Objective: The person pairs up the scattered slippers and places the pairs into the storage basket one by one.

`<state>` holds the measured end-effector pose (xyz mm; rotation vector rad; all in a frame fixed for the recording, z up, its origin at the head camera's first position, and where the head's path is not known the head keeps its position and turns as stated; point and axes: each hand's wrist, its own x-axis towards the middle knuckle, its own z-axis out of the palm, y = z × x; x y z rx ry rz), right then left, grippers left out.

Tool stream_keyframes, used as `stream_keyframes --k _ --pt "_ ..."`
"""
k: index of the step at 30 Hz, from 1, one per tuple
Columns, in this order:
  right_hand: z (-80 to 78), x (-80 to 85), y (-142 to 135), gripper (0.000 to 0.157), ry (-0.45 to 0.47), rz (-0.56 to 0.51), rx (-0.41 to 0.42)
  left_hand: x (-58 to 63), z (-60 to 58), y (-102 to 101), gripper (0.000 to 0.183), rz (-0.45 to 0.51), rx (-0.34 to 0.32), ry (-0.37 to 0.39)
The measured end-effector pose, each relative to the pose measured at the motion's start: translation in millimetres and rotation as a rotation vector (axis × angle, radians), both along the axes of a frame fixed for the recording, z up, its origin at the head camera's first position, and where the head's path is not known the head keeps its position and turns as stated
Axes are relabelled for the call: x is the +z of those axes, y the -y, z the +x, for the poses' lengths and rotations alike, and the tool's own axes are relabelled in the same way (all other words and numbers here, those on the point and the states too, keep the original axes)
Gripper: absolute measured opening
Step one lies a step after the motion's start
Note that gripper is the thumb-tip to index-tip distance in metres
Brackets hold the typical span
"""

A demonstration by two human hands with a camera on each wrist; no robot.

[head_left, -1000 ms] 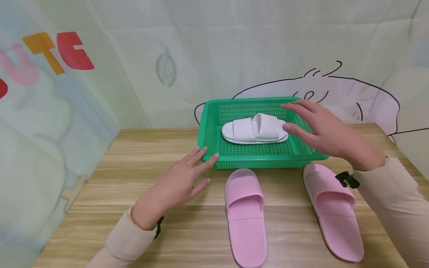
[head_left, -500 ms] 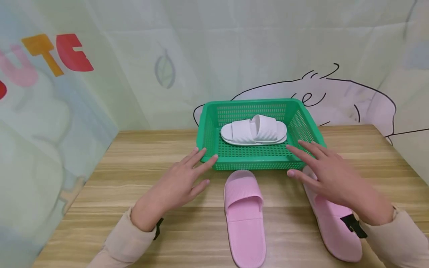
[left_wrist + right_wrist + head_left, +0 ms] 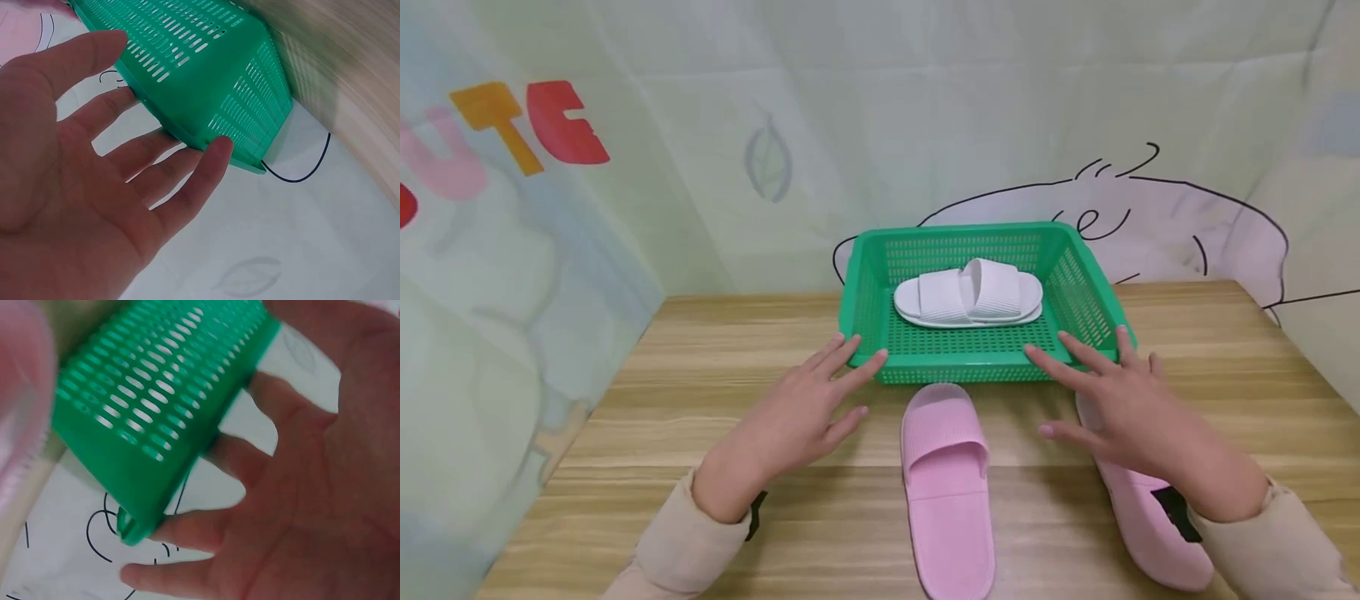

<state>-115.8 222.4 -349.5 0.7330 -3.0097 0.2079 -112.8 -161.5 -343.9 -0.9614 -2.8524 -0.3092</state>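
Note:
A green plastic basket (image 3: 955, 372) stands at the back of the table, with a pair of white slippers (image 3: 943, 296) lying inside it, one partly over the other. My left hand (image 3: 793, 408) rests its spread fingertips at the basket's front left corner; in the left wrist view the fingers (image 3: 187, 194) reach the rim. At the front right corner my right hand (image 3: 1138, 408) lays its spread fingers on the rim. One pink slipper (image 3: 951, 517) lies in front of the basket between the hands. Another pink slipper (image 3: 1157, 533) is partly hidden under the right hand and wrist.
The wooden table (image 3: 715, 350) runs back to a printed curtain (image 3: 700, 150) with a cartoon line drawing behind the basket. Colourful letters (image 3: 527, 121) show on the curtain at the left.
My right hand has come back from over the white slippers inside the basket to its front right rim. The left hand, basket and slippers stay in place.

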Motion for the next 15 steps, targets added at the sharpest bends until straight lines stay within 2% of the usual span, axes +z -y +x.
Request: stream_keyframes --k 6,15 --pt "-3.4 9.4 -5.2 0.087 0.052 0.004 0.028 3.1 0.2 -1.2 0.064 -0.007 -0.003 0.024" --pt "-9.1 16.1 -8.2 0.080 0.060 -0.046 0.096 9.1 0.9 1.1 0.064 -0.014 -0.006 0.024"
